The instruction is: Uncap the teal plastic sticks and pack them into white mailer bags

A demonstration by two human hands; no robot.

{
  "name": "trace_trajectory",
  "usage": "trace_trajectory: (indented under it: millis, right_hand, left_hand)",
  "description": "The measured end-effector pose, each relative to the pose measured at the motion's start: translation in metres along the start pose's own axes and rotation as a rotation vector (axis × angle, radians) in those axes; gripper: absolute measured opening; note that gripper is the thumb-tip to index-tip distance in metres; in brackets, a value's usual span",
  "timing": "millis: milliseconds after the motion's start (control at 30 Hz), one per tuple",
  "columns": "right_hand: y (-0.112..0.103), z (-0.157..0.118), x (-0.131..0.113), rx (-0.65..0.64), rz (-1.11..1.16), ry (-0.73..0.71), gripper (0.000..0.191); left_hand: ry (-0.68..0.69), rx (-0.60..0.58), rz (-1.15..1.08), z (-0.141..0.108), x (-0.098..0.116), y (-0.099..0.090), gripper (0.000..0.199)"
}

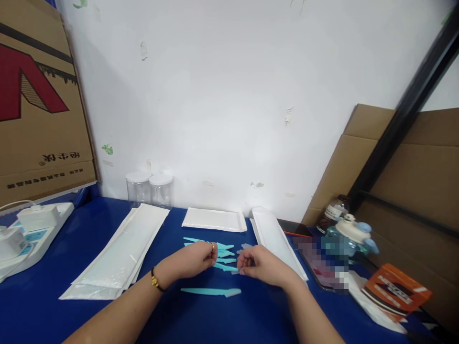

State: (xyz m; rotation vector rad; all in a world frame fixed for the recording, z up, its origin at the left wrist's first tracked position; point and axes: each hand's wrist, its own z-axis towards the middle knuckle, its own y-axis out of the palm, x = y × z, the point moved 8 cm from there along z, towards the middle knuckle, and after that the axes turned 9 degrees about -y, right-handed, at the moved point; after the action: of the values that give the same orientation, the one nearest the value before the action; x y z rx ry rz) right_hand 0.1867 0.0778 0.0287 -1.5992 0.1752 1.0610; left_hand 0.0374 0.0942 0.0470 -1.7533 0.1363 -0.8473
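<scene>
My left hand (201,258) is closed, its fingers curled round a turquoise eyebrow razor (226,268) whose blade end sticks out toward the right. Across from it, my right hand (261,265) has its fingertips pressed together near that blade end; what they hold, if anything, is too small to make out. Several more turquoise eyebrow razors (226,261) lie in a loose pile behind and partly under my left hand. Small clear caps (245,246) lie just behind my right fingers. Nearer to me, a single eyebrow razor (206,291) lies apart on the blue table (201,320).
White padded envelopes lie at left (114,253), at the back (213,220) and at right (276,239). Two clear lidded jars (139,188) stand by the wall. A power strip (53,229) is far left. A phone (319,263), a teal bottle (349,236) and an orange pouch (396,291) sit right.
</scene>
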Motion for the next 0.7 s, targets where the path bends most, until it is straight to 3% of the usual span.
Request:
trace_trajectory:
  millis: [233, 467, 567, 700]
  right_hand:
    - [0.003, 0.004, -0.004, 0.014, 0.125, 0.018, 0.011]
    - [0.021, 0.006, 0.0, -0.094, 0.11, 0.061, 0.015]
    - [0.019, 0.004, 0.001, -0.105, 0.101, 0.069, 0.018]
    - [-0.017, -0.003, 0.012, 0.1, -0.068, 0.064, 0.013]
  left_hand:
    - [0.012, -0.048, -0.056, -0.001, 0.008, 0.003, 0.015]
    - [-0.047, -0.128, -0.007, 0.001, 0.003, 0.017, 0.012]
    - [-0.05, -0.016, 0.051, 0.005, -0.003, 0.011, 0.012]
    - [-0.049, 0.154, 0.204, 0.011, -0.011, 0.001, 0.017]
